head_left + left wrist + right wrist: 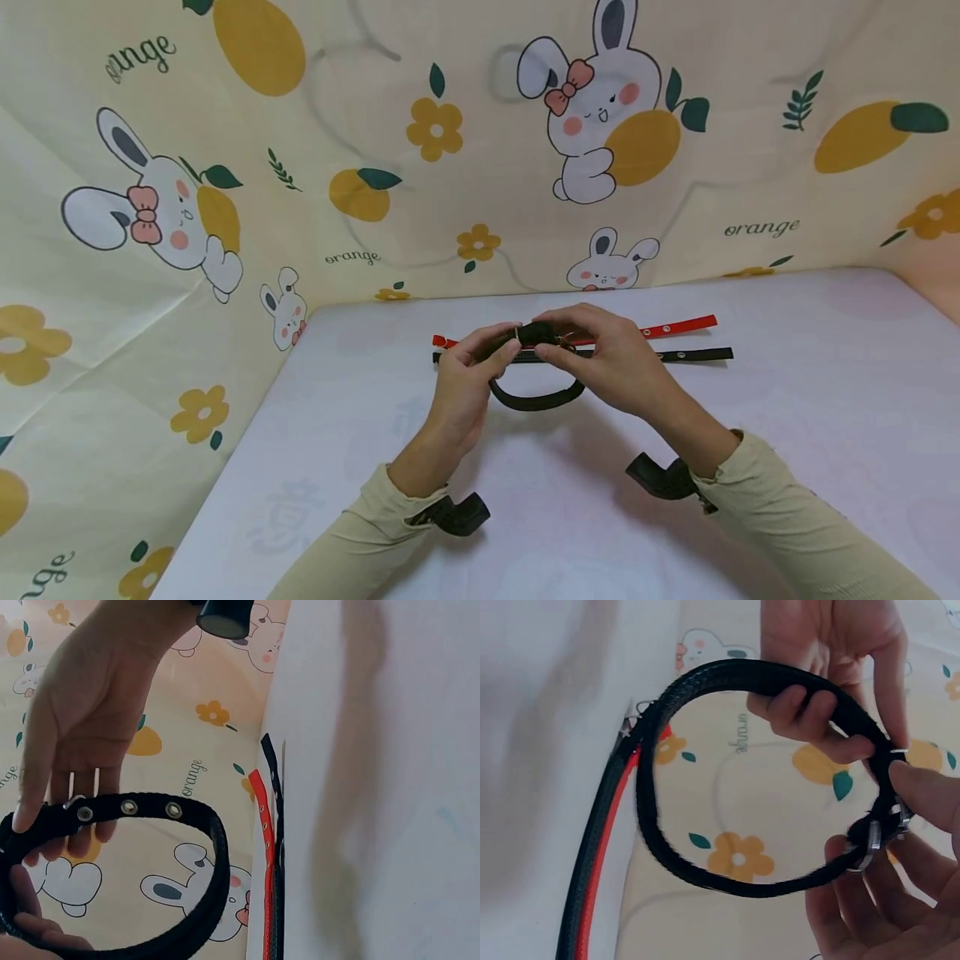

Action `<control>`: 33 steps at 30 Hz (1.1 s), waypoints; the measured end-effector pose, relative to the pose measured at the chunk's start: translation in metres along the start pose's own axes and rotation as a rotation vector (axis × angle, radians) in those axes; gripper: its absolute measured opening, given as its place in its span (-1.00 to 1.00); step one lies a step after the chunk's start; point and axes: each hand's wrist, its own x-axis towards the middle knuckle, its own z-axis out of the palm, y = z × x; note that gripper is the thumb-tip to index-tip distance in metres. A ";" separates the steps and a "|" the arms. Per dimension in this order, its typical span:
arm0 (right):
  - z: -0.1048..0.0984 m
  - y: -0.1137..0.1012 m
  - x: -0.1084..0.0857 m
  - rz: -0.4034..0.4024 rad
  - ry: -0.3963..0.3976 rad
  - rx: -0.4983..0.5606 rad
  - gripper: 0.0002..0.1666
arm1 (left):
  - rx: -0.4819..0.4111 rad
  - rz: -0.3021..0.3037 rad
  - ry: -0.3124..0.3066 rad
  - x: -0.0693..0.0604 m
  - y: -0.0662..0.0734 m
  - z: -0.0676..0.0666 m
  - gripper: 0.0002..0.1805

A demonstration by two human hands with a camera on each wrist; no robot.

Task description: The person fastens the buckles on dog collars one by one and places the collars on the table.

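Note:
A black collar [537, 404] with metal eyelets is closed into a loop and held up above the table. My left hand [465, 383] pinches the band beside a narrow metal keeper. On the other side my right hand [618, 362] grips it near the buckle [871, 844], thumb and fingers on the strap. The right wrist view shows the loop hanging between both hands, with a metal ring by the buckle. Behind the hands lie a red collar [684, 326] and another black collar [701, 355], stretched flat side by side; my hands hide their middle parts.
The white table [360, 467] runs up to a patterned cloth backdrop [450, 192] with rabbits and oranges at the back and left. Black wrist-camera mounts [461, 514] stick out below both sleeves.

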 end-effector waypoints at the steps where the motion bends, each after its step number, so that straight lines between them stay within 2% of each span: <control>1: 0.000 0.001 0.000 0.011 0.000 -0.008 -0.58 | -0.003 -0.001 -0.003 0.000 0.000 0.000 -0.71; 10: 0.000 0.004 -0.001 0.027 0.043 -0.033 -0.63 | -0.032 0.003 0.025 0.002 0.001 0.000 -0.76; 17: 0.000 0.004 0.001 0.024 0.077 -0.028 -0.64 | -0.093 0.008 0.013 0.002 0.004 -0.001 -0.80; 24: 0.000 0.004 0.000 0.024 0.067 -0.009 -0.64 | -0.120 -0.019 0.004 0.000 0.007 -0.003 -0.82; 28: -0.003 0.004 0.001 0.017 0.054 -0.004 -0.62 | -0.177 -0.017 -0.002 0.002 0.007 -0.002 -0.85; 33: -0.009 0.010 0.001 0.033 -0.010 -0.027 -0.51 | -0.257 -0.016 0.021 0.005 0.008 -0.003 -0.82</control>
